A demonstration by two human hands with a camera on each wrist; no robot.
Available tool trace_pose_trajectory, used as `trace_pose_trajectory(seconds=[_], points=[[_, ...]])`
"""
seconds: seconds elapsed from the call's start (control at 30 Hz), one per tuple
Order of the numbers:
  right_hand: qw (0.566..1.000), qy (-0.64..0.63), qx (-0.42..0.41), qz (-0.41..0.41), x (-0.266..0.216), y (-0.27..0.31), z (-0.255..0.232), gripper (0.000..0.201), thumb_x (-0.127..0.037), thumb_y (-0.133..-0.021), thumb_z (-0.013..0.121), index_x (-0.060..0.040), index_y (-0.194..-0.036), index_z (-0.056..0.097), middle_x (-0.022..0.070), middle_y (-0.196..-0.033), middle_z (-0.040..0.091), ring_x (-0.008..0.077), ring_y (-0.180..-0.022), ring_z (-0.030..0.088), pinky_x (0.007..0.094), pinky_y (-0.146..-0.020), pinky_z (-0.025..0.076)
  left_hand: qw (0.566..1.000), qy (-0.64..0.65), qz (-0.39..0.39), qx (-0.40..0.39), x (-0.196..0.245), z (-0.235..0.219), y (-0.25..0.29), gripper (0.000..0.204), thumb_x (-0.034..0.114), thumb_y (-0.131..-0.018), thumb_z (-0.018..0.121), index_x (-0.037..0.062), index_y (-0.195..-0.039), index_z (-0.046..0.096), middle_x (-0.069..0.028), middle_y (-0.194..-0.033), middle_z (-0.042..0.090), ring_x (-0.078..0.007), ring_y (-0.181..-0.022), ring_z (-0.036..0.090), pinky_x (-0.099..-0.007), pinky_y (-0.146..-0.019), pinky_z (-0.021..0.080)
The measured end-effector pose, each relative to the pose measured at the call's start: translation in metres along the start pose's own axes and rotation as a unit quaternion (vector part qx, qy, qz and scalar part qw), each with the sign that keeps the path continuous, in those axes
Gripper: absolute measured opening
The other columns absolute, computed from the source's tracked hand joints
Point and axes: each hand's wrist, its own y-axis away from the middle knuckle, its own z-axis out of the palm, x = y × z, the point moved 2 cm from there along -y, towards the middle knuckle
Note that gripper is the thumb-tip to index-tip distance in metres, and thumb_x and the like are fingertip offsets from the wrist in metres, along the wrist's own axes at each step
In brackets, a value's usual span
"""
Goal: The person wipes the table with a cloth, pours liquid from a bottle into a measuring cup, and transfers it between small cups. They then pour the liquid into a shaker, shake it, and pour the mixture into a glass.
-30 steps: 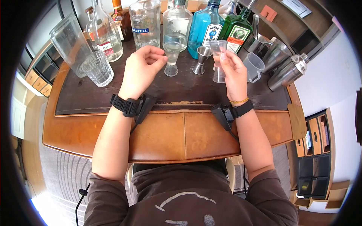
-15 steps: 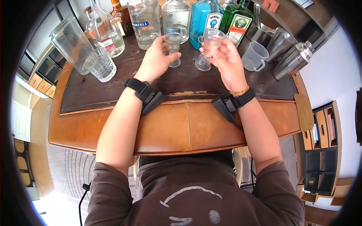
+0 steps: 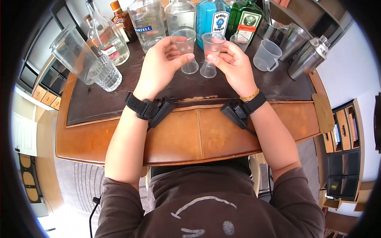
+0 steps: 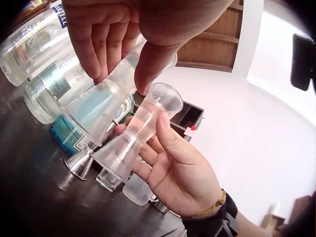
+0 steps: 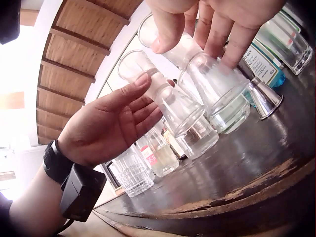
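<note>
In the head view my left hand point(image 3: 160, 65) grips a clear plastic double-ended jigger point(image 3: 184, 43) between thumb and fingers. Facing it, my right hand point(image 3: 235, 65) pinches a second clear jigger point(image 3: 208, 70) around its upper part. Both stand nearly upright and side by side above the dark tabletop, wide rims up, a small gap between them in the head view. Liquid shows in the upper cup of the right hand's jigger point(image 4: 143, 118) in the left wrist view. Close behind the two sits a steel jigger point(image 5: 266, 98), seen in the right wrist view.
Several bottles line the back, among them a blue one point(image 3: 202, 23) and a green one point(image 3: 245, 20). To the left are a cut-glass tumbler point(image 3: 105, 75) and a tall clear glass point(image 3: 71, 51). A plastic measuring cup point(image 3: 266, 55) and a steel shaker point(image 3: 308, 59) stand right.
My left hand has gone from beside its jigger to gripping it and lifting it. My right hand has brought its jigger leftward, next to the other one. The head view has shifted slightly.
</note>
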Motion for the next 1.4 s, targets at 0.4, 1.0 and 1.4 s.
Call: trace_pose_trajectory(seconds=[0.4,1.0,1.4], points=[[1.000,0.006,-0.003,-0.009,-0.002,0.001,0.000,0.044,-0.007,-0.087,0.071,-0.0006,-0.128,0.055,0.0073,-0.109,0.066,0.0132,-0.100,0.062,0.0276,-0.086,0.051,1.000,-0.009,0.014,-0.007,0.002,0.003,0.004,0.042,0.007,-0.081,0.077,0.0005,-0.119,0.061,-0.0009,-0.085,0.064,-0.0075,-0.081,0.062,-0.0236,-0.078,0.053],[0.998,0.053,-0.024,0.002,-0.004,0.001,0.000,0.044,-0.005,-0.091,0.066,-0.0005,-0.133,0.051,0.0086,-0.115,0.062,0.0148,-0.109,0.061,0.0286,-0.094,0.049,0.999,-0.027,0.004,-0.019,0.002,0.003,0.005,0.042,0.005,-0.082,0.075,-0.0004,-0.121,0.059,-0.0040,-0.091,0.067,-0.0096,-0.085,0.065,-0.0247,-0.080,0.054],[0.986,0.074,0.128,-0.071,-0.013,-0.005,-0.022,0.041,-0.012,-0.088,0.072,-0.0006,-0.123,0.056,0.0095,-0.103,0.068,0.0126,-0.090,0.065,0.0248,-0.079,0.052,0.999,-0.017,-0.025,-0.020,0.003,-0.004,0.003,0.043,0.003,-0.086,0.071,0.0004,-0.126,0.056,-0.0101,-0.106,0.068,-0.0140,-0.100,0.065,-0.0264,-0.091,0.051]])
